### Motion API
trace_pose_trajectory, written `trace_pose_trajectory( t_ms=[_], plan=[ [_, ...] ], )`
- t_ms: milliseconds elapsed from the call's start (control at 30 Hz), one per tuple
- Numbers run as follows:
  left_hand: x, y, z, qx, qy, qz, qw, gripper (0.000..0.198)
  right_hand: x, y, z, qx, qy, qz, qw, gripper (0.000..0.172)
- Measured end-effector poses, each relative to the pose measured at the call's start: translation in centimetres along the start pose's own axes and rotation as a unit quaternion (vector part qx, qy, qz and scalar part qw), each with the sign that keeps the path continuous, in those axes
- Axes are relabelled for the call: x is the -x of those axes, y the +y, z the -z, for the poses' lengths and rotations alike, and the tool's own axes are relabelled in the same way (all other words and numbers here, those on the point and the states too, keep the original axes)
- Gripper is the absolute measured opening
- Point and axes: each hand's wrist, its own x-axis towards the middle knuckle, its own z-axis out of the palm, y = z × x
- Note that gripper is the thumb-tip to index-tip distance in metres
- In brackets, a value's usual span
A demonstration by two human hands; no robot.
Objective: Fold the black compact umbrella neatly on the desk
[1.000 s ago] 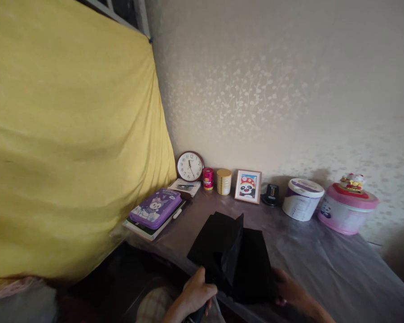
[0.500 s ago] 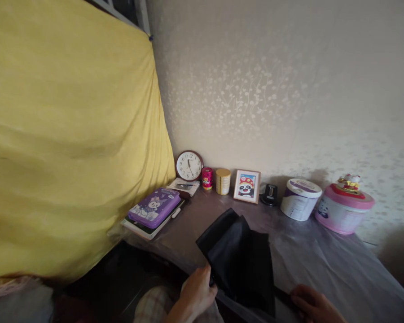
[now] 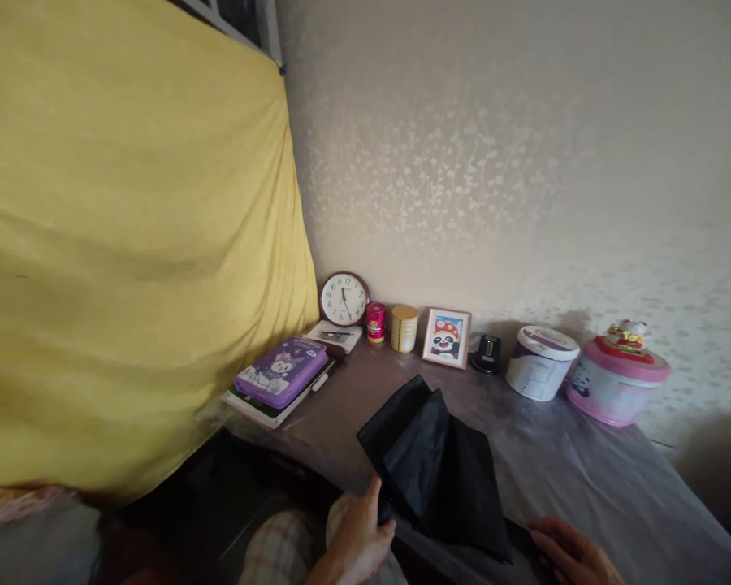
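Observation:
A black folding umbrella (image 3: 439, 471), its fabric in loose pleated flaps, is held over the table's front edge. My left hand (image 3: 361, 532) is closed around its lower left end, where most of the handle is hidden by my fingers. At the lower right, my right hand (image 3: 569, 552) pinches a narrow dark strip that runs out from the umbrella's fabric. The fingertips of that hand are partly cut off from view by the strip and the frame's bottom.
Along the wall stand a clock (image 3: 344, 299), a pink can (image 3: 376, 322), a yellow-lidded tin (image 3: 404, 329), a picture frame (image 3: 447, 338), a black object (image 3: 486, 354), a white tub (image 3: 541, 364) and a pink container (image 3: 618, 382). A purple case (image 3: 281, 372) lies left. A yellow curtain (image 3: 134, 244) hangs beside the table.
The umbrella's lower right flap has swung slightly to the right and spread. Both hands keep their hold with little movement. The view has shifted a little.

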Motion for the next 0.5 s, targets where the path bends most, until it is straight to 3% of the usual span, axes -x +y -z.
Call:
trace_pose_trajectory(
  t_ms=[167, 500],
  plan=[
    [0.7, 0.3, -0.6, -0.055, 0.037, -0.015, 0.998, 0.061, 0.7, -0.8, 0.2, -0.044, 0.028, 0.008, 0.999, 0.050],
    [1.5, 1.1, -0.3, -0.081, 0.033, -0.035, 0.996, 0.055, 1.0, -0.7, -0.3, -0.065, 0.055, 0.043, 0.995, 0.045]
  ],
)
